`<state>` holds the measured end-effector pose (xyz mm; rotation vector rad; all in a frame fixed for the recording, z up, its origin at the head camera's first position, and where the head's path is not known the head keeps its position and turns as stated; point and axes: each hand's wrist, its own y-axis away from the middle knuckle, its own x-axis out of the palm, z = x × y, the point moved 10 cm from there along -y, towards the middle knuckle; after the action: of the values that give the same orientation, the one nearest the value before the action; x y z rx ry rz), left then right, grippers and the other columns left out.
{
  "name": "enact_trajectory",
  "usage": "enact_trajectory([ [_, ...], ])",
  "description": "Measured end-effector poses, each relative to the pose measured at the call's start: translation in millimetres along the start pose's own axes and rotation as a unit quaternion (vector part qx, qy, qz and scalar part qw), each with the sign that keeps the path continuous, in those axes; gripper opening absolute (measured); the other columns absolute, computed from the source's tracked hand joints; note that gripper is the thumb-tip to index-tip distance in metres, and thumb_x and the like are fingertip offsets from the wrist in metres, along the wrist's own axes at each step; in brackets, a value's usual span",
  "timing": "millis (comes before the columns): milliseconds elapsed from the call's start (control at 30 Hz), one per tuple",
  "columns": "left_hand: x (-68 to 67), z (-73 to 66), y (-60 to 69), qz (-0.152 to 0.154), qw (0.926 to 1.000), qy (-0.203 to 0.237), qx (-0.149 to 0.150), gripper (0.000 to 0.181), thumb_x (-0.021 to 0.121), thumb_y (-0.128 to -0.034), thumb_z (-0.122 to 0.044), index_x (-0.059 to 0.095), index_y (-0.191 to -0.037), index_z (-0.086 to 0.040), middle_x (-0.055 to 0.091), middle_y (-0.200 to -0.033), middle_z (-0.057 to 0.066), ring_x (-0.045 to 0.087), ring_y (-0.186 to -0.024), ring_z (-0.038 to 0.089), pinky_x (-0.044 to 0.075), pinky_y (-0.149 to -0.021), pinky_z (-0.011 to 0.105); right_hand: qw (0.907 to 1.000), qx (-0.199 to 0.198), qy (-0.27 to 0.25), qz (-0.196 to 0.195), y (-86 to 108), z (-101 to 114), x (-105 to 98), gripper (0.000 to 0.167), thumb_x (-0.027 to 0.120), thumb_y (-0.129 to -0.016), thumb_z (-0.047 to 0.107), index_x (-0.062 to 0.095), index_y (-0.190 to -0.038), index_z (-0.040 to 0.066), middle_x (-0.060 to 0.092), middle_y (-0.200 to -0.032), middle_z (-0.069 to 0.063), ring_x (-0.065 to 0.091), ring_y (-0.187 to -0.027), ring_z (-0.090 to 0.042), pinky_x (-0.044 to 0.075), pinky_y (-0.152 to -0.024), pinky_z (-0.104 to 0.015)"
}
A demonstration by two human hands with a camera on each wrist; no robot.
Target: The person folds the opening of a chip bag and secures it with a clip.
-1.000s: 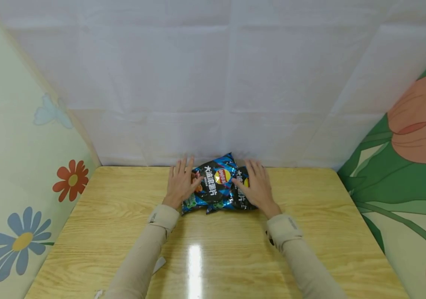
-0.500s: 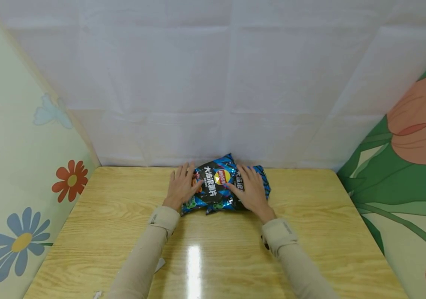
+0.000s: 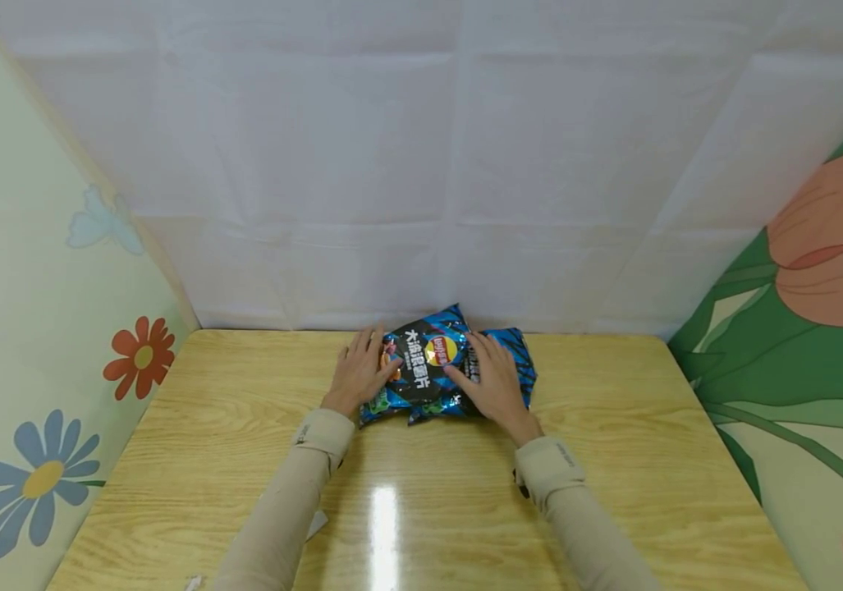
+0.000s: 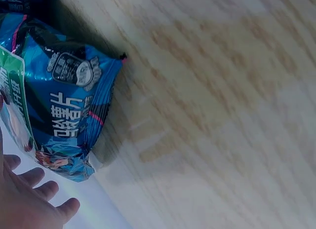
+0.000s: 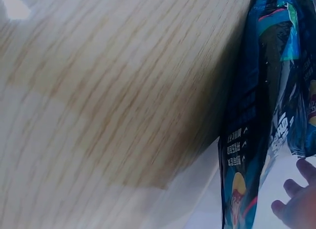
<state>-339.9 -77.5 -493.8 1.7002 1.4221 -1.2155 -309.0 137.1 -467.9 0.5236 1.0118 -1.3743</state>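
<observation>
Two blue and black chip bags lie overlapping at the table's back edge. The upper bag [image 3: 421, 361] is tilted and partly covers the right-hand bag [image 3: 520, 357]. My left hand [image 3: 357, 371] rests on the upper bag's left side, fingers spread. My right hand [image 3: 497, 382] lies over the right-hand bag, its thumb by the upper bag's yellow and red logo. In the left wrist view, the left hand's fingers [image 4: 47, 189] are extended beside a bag [image 4: 59, 91]. In the right wrist view, fingers [image 5: 291, 194] show near the bags' edges [image 5: 247, 120].
A white cloth [image 3: 362, 164] hangs behind the wooden table [image 3: 244, 394]. Painted flower panels stand at the left [image 3: 44, 328] and right [image 3: 798, 369]. A small white piece [image 3: 316, 524] lies by the left sleeve, and another bit [image 3: 194, 582] at the front edge.
My right hand has moved left across the right-hand bag, uncovering its right end. My left hand has shifted slightly down. The upper bag has barely moved.
</observation>
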Motion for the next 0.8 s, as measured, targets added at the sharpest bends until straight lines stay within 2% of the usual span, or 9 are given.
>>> enact_trajectory([
  [233,6.3,1.5,0.0,0.006,0.9999,0.014,0.002,0.074,0.048,-0.1017,-0.05,0.023,-0.157,-0.007,0.035,-0.156,0.02,0.034,-0.144,0.038,0.033,-0.113,0.06,0.9999,0.011,-0.01,0.003,-0.2,-2.7,0.9,0.076,0.06,-0.095,0.053,0.037,-0.151,0.007,0.04,-0.155,-0.018,0.029,-0.147,-0.041,0.018,-0.12,-0.061],
  [467,7.6,1.4,1.3,0.014,0.9997,0.019,-0.005,0.072,0.046,-0.1027,-0.049,0.025,-0.156,-0.006,0.036,-0.154,0.022,0.035,-0.144,0.038,0.035,-0.113,0.058,0.9989,0.022,-0.041,0.007,0.9,-2.9,1.1,0.071,0.066,-0.094,0.042,0.039,-0.149,0.006,0.044,-0.151,-0.019,0.039,-0.141,-0.04,0.026,-0.117,-0.06],
  [800,3.1,-0.1,4.3,-0.015,0.9996,0.024,0.006,0.066,0.049,-0.1031,-0.042,0.031,-0.153,-0.003,0.039,-0.15,0.027,0.038,-0.14,0.041,0.037,-0.11,0.059,0.9958,0.043,-0.079,0.019,0.7,-1.8,1.8,0.066,0.067,-0.095,0.033,0.04,-0.149,0.007,0.044,-0.151,-0.019,0.041,-0.14,-0.04,0.034,-0.114,-0.058],
])
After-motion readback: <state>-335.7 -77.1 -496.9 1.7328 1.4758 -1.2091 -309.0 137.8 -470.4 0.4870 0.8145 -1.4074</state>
